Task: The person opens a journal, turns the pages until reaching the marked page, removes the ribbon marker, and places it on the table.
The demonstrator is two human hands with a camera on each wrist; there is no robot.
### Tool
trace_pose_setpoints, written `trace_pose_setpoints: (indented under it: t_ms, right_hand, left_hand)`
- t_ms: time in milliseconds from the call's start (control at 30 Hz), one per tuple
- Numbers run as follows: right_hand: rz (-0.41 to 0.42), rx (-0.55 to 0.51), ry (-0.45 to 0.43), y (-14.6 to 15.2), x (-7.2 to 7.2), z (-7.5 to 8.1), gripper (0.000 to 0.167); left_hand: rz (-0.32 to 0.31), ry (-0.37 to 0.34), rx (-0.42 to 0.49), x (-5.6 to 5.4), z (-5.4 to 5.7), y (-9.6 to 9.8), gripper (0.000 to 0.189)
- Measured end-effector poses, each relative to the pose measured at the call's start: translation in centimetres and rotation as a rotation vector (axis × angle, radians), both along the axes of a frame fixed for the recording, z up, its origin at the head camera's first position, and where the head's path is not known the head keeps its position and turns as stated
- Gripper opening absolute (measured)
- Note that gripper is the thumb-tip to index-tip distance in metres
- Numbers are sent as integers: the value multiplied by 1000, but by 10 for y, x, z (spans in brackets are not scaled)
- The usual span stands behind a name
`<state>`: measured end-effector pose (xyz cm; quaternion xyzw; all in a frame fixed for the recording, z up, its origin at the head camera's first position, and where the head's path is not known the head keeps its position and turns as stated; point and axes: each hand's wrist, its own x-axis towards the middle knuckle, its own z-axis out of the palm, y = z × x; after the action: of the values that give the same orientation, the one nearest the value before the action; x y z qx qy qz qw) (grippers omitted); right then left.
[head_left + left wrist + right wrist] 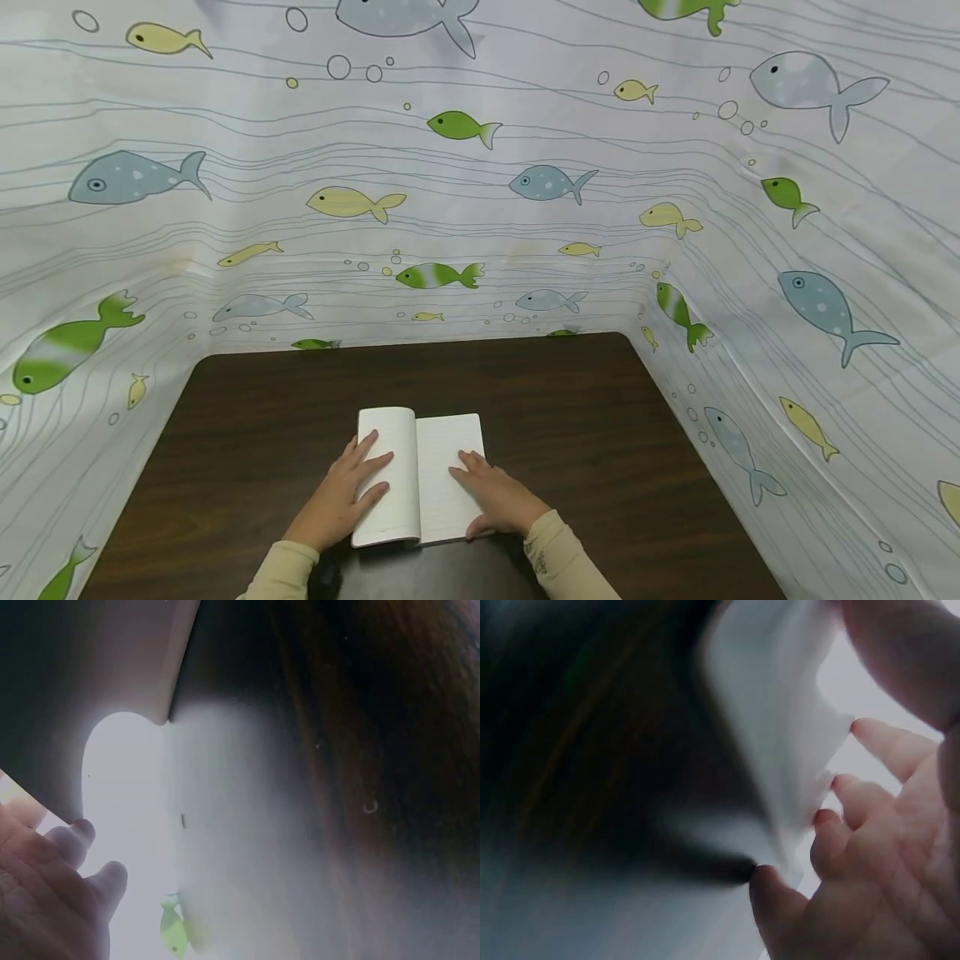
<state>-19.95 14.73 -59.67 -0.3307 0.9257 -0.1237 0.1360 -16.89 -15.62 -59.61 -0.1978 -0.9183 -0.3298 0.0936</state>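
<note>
A notebook (444,475) lies spread on the dark table, its pages pale and the right-hand one faintly ruled. The left page (397,492) bulges up toward the spine. Spread fingers of my left hand (341,493) rest on that page from its outer side. On the right page lie the fingertips of my right hand (501,496), with its thumb by the lower edge. The left wrist view has the left hand (45,889) beside the notebook's dark-looking underside (97,667). In the right wrist view, the right hand's (877,847) fingertips meet a blurred page (772,697).
The brown wood-grain table (600,433) extends around the notebook on both sides and behind. A white sheet printed with fish (457,167) hangs along its back and sides. Light sleeves (566,554) cover both forearms.
</note>
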Motion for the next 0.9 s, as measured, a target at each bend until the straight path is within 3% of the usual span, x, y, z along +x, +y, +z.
trace_pose_setpoints:
  t_ms: [333,900]
  right_hand:
    - [-36,48,42,10,-4,-6,108]
    - [-59,-18,99,12,2,-1,88]
  left_hand:
    - [13,-9,-5,3,-1,2,44]
    - [30,1,-27,3,-6,3,44]
